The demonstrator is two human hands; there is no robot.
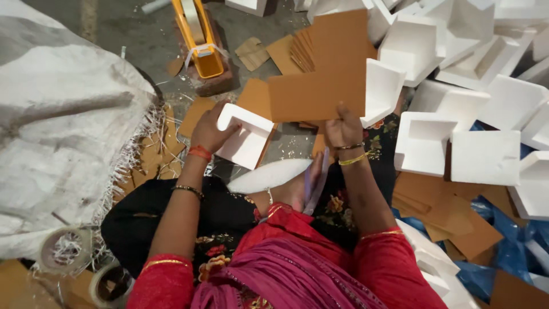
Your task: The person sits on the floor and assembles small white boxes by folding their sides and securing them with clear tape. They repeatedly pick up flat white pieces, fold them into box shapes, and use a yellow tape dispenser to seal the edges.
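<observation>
My left hand [210, 130] grips a white foam corner block [247, 137] by its left edge, just above my lap. My right hand [343, 127] holds up an L-shaped brown cardboard piece [323, 74] by its lower edge. The cardboard hides part of a stack of similar cardboard pieces [300, 50] lying behind it on the floor. Another white foam corner [382, 91] sits right beside the cardboard's right edge. Both wrists wear bangles.
A big heap of white foam corners [457, 86] fills the right side, with loose cardboard [452, 217] and blue plastic [503, 252] below. A yellow tape dispenser [201, 43] rests ahead. A white woven sack [63, 114] lies left, tape rolls [66, 249] near it.
</observation>
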